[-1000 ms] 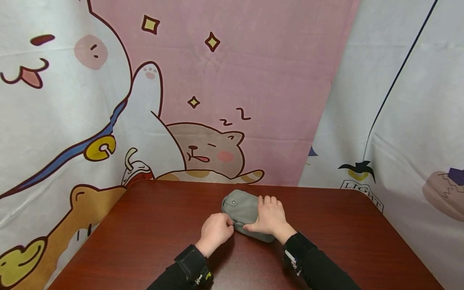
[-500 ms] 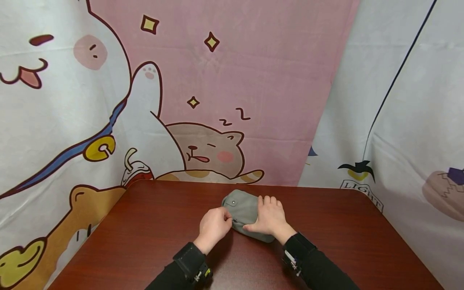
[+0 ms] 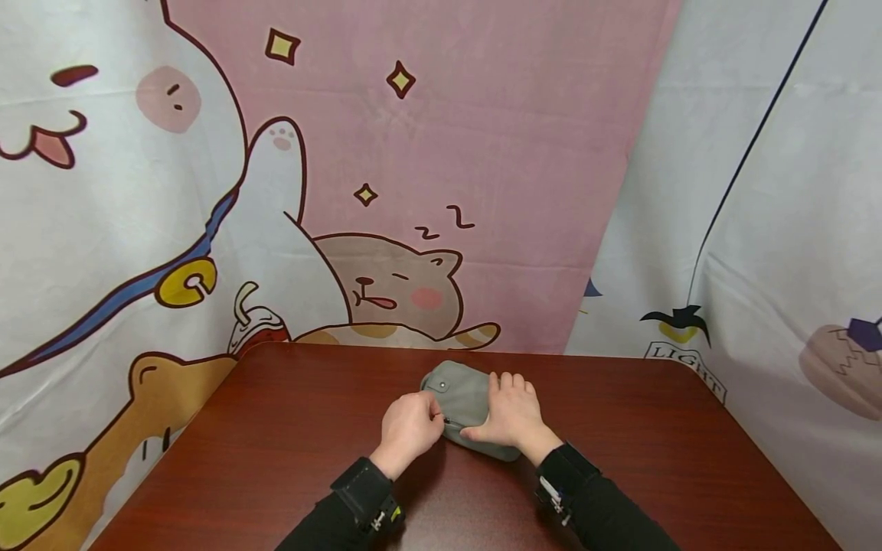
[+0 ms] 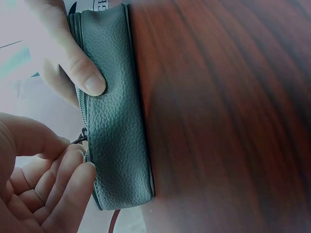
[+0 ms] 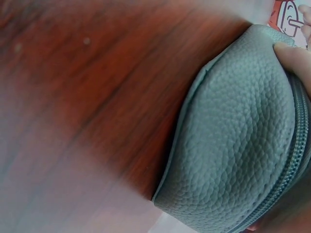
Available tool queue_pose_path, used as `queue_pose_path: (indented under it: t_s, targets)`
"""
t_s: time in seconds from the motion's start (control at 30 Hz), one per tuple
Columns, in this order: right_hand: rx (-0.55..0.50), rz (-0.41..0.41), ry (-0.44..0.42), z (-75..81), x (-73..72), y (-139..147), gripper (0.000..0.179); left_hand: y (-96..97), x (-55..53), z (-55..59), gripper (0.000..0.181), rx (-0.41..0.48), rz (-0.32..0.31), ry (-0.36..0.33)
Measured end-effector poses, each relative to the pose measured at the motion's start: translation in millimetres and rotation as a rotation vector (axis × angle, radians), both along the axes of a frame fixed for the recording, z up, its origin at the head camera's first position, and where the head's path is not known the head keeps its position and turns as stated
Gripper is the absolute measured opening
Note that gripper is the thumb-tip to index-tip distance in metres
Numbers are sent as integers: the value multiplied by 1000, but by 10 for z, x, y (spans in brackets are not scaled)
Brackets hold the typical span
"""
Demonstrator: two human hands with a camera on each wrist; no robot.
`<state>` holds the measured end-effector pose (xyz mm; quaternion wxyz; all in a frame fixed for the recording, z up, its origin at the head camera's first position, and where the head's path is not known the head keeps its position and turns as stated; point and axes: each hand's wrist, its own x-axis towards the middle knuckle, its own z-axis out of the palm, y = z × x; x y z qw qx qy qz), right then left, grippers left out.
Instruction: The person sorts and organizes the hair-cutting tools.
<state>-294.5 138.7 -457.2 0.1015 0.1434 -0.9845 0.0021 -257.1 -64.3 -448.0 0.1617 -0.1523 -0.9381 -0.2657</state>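
A grey-green pouch (image 3: 458, 390) with pebbled, leather-like sides lies on the brown table, a small round stud on its top near the left end. My left hand (image 3: 408, 430) is at its near left edge. In the left wrist view, thumb and fingertips pinch the dark zipper pull (image 4: 77, 140), beside a small gap in the zipper. My right hand (image 3: 510, 417) holds the pouch's right part, fingers spread over the top and thumb pressed on the near side. In the right wrist view, the zipper teeth (image 5: 296, 150) run meshed along the upper edge.
The brown wooden table (image 3: 310, 459) extends around the pouch on every side. Behind it hangs a cloth (image 3: 537, 191) printed with cartoon animals, reaching down to the table's far edge. Dark sleeves and wrist-worn devices cover both forearms.
My left hand has shifted slightly up and left, then back a little to the right, along the pouch's near left edge. The right hand and the pouch have hardly moved.
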Motion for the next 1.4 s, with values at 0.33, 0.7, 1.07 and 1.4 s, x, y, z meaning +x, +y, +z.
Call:
queue_pose_path:
  t_s: [0.33, 0.7, 1.07, 1.4]
  targets:
    - [-29, 14, -11, 16, 1, 5, 120, 1, 13, -22, 22, -29, -19, 20]
    - [-51, 20, -6, 17, 9, 2, 120, -44, -26, 9, 23, -126, -77, 107]
    - [-46, 15, -7, 35, 7, -1, 119, -74, -44, 21, 26, -153, -112, 132]
    - [-46, 15, 2, 16, 13, 8, 117, -82, -77, -5, 28, -142, -105, 121]
